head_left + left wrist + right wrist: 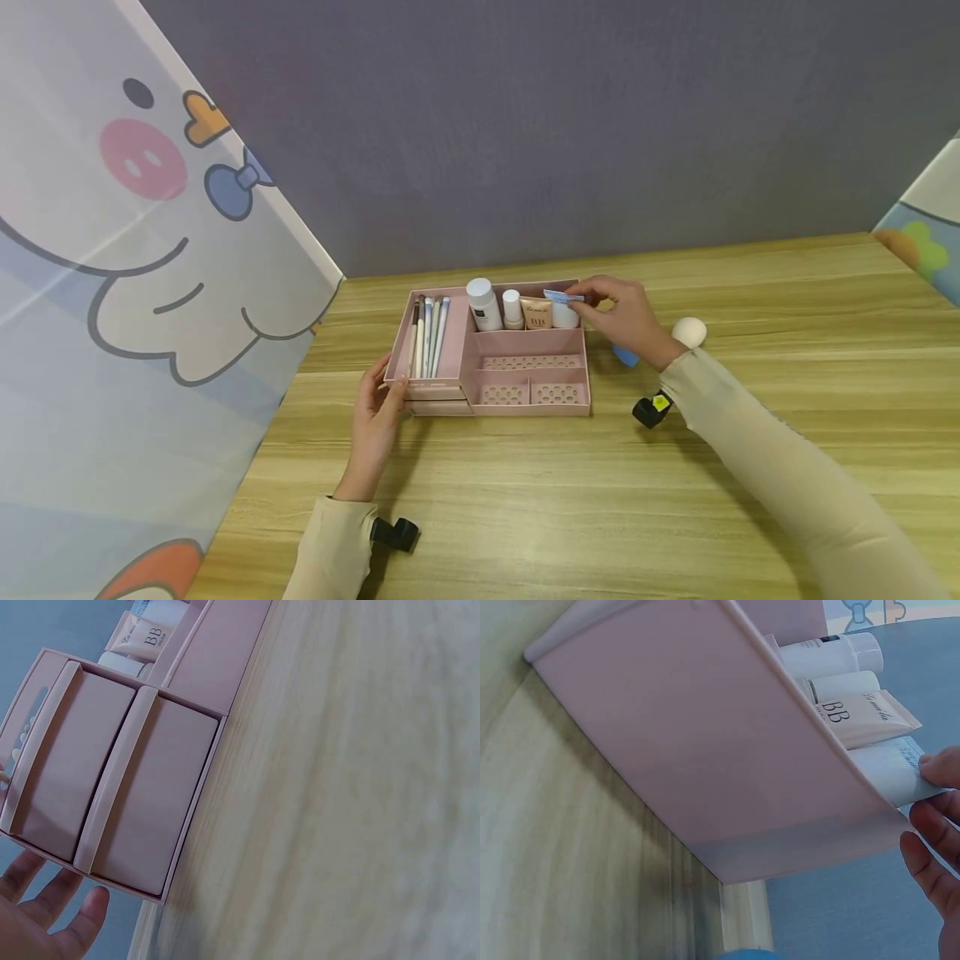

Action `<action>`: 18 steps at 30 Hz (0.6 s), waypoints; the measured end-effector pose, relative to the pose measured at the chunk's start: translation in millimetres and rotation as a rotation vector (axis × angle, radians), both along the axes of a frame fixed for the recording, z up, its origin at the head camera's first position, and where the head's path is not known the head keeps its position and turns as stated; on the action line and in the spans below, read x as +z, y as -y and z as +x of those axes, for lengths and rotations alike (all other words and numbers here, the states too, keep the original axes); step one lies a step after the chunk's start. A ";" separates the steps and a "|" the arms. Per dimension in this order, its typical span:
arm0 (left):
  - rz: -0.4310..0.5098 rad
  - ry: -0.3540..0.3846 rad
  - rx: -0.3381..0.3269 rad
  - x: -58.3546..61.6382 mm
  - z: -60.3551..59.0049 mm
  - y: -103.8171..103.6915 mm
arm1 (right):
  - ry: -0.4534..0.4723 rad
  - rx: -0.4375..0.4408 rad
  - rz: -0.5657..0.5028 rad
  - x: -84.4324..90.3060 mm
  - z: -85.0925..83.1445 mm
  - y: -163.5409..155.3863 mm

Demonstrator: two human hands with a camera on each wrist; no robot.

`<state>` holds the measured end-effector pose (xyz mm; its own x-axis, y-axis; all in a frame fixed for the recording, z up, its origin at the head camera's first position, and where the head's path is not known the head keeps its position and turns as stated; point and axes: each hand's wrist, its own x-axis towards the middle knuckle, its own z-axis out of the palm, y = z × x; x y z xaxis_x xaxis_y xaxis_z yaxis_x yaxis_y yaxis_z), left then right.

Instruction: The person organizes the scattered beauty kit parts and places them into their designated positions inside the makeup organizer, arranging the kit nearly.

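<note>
We see a pink organizer (525, 379) standing on the wooden table (600, 500), with a long compartment of brushes (427, 333) on its left side and a back row on its right side. In that back row stand a white bottle (483, 304), a smaller white bottle (512, 309), a beige BB tube (536, 313) and a white tube with a blue crimped end (564, 307). Our right hand (626, 317) pinches that blue end between thumb and fingertips (937, 769), the tube upright at the row's right end, against the organizer's side wall. Our left hand (378, 408) rests with relaxed, nearly straight fingers against the organizer's front left corner, beside its two drawers (112, 787). A white sponge (688, 331) lies near the right wrist.
</note>
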<state>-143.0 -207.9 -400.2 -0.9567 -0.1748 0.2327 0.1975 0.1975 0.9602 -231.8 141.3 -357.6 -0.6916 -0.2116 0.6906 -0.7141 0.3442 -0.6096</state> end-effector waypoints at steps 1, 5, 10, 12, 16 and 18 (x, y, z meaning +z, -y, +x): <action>-0.001 0.000 0.000 0.3 0.0 -0.1 | 0.007 0.000 0.001 3.7 3.5 -0.2; -0.004 0.001 0.002 0.7 0.4 -0.2 | 0.025 0.012 -0.004 4.4 3.2 -6.9; -0.006 0.009 0.006 0.9 0.8 -0.5 | 0.013 0.018 -0.023 -6.5 -8.6 -22.0; -0.001 0.011 0.004 0.9 0.9 -0.5 | 0.019 -0.002 -0.016 -7.3 -9.1 -27.4; 0.004 0.008 0.004 0.7 0.8 -0.2 | 0.069 -0.068 0.024 -6.8 -7.2 -36.1; 0.004 0.004 0.005 0.9 0.8 -0.1 | 0.101 -0.095 0.053 -7.0 -6.3 -39.6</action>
